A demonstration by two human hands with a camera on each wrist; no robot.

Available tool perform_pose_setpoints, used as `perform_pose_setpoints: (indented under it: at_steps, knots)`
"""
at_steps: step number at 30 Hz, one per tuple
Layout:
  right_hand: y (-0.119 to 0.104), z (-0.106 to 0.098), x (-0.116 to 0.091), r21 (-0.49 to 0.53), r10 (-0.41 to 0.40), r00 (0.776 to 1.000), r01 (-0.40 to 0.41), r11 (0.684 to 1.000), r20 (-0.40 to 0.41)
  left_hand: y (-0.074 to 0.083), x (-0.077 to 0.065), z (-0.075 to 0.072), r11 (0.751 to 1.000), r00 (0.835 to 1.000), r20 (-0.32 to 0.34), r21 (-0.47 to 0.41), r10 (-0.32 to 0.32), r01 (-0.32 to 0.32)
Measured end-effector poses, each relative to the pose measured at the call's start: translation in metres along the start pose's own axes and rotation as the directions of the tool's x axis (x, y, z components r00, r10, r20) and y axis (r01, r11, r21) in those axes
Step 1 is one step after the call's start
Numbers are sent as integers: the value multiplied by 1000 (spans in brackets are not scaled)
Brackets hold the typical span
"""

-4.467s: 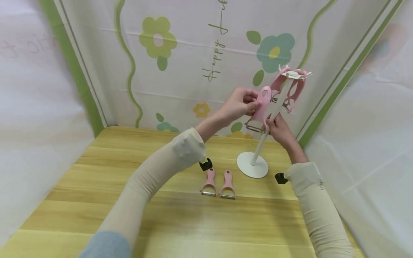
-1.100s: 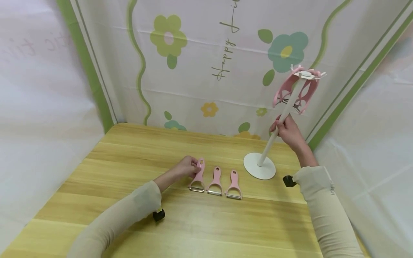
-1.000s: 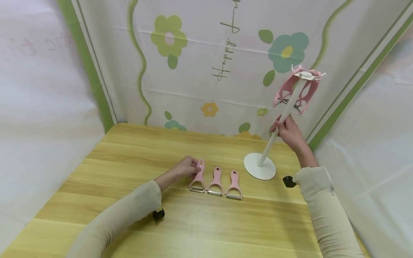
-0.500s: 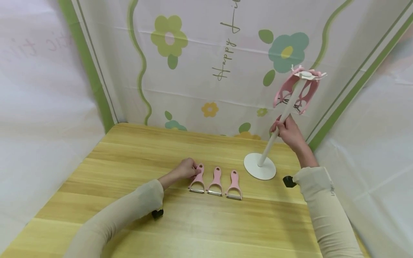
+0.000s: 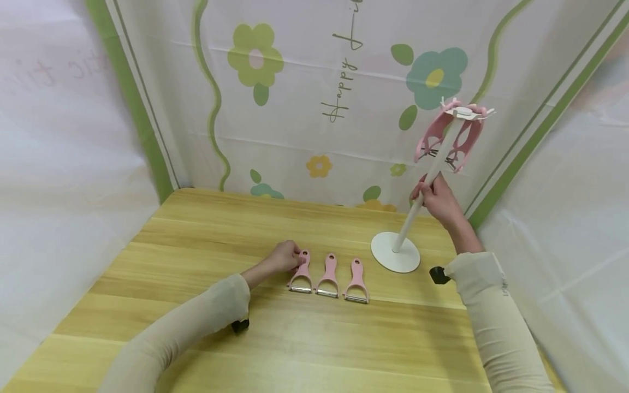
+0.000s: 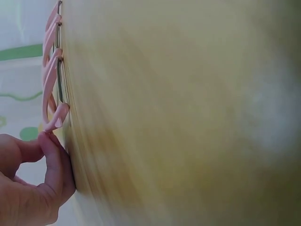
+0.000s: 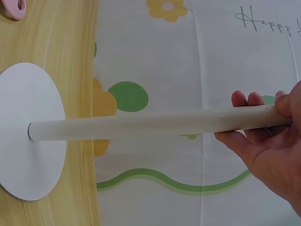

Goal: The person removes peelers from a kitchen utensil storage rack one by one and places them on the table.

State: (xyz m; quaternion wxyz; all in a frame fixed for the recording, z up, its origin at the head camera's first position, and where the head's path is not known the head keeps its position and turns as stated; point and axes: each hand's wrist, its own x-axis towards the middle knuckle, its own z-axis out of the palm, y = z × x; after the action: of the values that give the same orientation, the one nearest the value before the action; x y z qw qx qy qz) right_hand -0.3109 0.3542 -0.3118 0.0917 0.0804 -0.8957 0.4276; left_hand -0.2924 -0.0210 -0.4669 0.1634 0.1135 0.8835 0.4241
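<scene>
Three pink Y-shaped peelers lie in a row on the table. My left hand [image 5: 285, 257] pinches the leftmost peeler [image 5: 302, 274] by its handle, thumb on top; the left wrist view shows the fingertips [image 6: 47, 137] at its near side. Beside it are the middle peeler [image 5: 330, 265] and the right-hand peeler [image 5: 357, 271], both untouched. With the fingers curled round the white pole, my right hand [image 5: 439, 200] holds the utensil stand [image 5: 409, 218]. More pink peelers [image 5: 474, 136] hang from hooks at its top, partly hidden behind the pole.
The round white base [image 5: 395, 263] of the stand rests on the wooden table [image 5: 295, 349], right of the peeler row. Behind the table's back edge hangs a white curtain [image 5: 295, 109] printed with flowers and lettering. Further curtains stand at both sides.
Earlier, my left hand held a peeler up beside the stand; it has come down left and laid that peeler beside the other two. Lately its handle has sunk flat. My right hand stays on the pole.
</scene>
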Motion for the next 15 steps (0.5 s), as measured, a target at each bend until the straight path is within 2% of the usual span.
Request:
perform_pose_setpoints:
  at_steps: [9, 12, 15]
  knots:
    - [-1, 7, 0, 60, 0, 1000, 2, 998, -22, -12, 3, -7, 994, 998, -34, -101, -45, 42]
    - [-3, 9, 1, 102, 35, 998, -29, 994, -55, -12, 1, -11, 994, 999, -23, -95, -48, 46]
    - [-9, 14, 4, 177, 95, 988, -73, 982, -122, -9, -1, -17, 996, 999, -3, -83, -34, 33]
